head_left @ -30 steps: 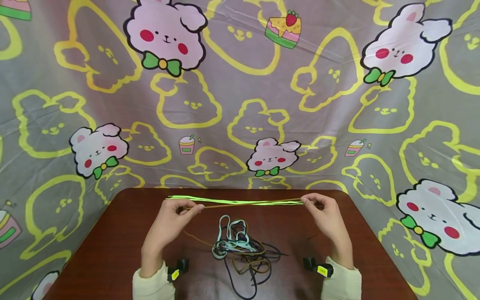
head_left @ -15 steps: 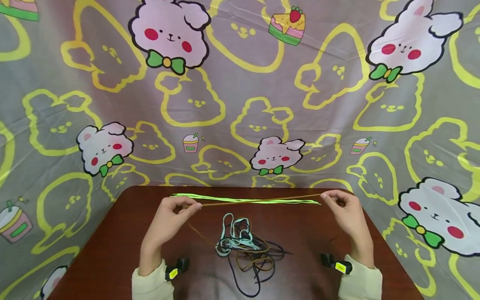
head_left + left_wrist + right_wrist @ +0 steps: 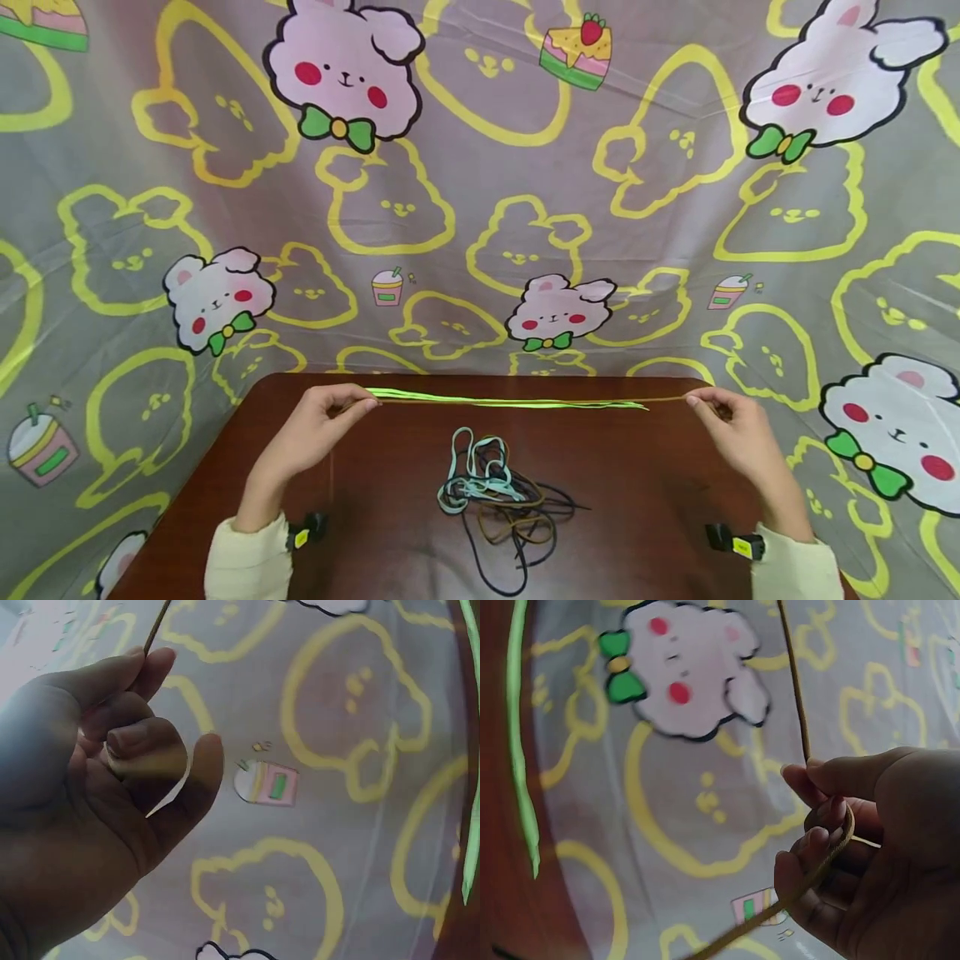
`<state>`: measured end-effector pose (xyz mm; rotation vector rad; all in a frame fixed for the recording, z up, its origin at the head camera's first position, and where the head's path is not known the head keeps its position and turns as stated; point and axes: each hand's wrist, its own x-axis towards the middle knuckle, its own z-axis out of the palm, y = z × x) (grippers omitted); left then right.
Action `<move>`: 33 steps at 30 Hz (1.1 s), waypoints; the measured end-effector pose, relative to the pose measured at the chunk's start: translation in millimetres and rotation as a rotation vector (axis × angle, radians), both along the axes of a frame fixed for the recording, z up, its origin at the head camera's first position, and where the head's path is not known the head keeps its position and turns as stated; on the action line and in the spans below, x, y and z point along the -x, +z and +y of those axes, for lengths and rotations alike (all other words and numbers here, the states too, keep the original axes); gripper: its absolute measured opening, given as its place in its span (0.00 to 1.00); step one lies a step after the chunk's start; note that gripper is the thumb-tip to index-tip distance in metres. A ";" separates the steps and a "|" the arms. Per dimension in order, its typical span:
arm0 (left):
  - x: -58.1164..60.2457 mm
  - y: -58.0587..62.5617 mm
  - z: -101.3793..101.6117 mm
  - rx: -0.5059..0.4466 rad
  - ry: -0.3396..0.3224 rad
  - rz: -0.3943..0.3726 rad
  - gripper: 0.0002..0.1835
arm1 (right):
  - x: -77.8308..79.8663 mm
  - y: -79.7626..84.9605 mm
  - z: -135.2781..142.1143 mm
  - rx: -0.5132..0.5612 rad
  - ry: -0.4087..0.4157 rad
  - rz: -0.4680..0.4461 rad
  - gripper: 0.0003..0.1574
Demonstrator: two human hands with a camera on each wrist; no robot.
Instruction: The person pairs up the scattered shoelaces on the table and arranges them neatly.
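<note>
A thin brown shoelace [image 3: 663, 400] is stretched almost level between the two hands, above the table's far part. My left hand [image 3: 311, 429] pinches one end of the span between thumb and index finger, the other fingers curled. At the right, my right hand [image 3: 738, 429] pinches the other end. In the right wrist view, the brown shoelace [image 3: 795, 682] loops over the curled fingers and its tail trails down and left. Just behind the span, bright green laces [image 3: 427, 395] lie along the table's far edge; the left hand hides their left end.
A tangle lies mid-table between the arms: a mint-green lace [image 3: 480, 485], dark laces [image 3: 555, 504] and more brown cord [image 3: 491, 533]. The dark red-brown table [image 3: 622, 483] ends at a patterned cloth [image 3: 450, 183] hanging behind and at both sides.
The hands have moved apart, the right hand first and then the left, lengthening the brown span between them. The brown strand running from the left hand towards the tangle no longer shows.
</note>
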<state>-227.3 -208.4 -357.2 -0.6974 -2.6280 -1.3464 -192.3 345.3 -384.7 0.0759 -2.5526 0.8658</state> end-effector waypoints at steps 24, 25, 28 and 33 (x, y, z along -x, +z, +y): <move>61.6 -68.6 -73.5 0.061 0.069 -0.089 0.16 | 15.8 -37.7 53.6 -0.146 0.030 -0.112 0.12; 61.5 -69.5 -73.2 0.037 0.063 -0.126 0.17 | 16.4 -39.2 54.8 -0.149 0.032 -0.119 0.11; 61.6 -72.2 -71.4 -0.032 0.050 -0.214 0.19 | 18.1 -41.9 57.6 -0.154 0.041 -0.142 0.11; 66.1 -80.0 -72.4 -0.144 0.024 -0.199 0.20 | 24.1 -44.6 62.4 -0.143 0.050 -0.162 0.12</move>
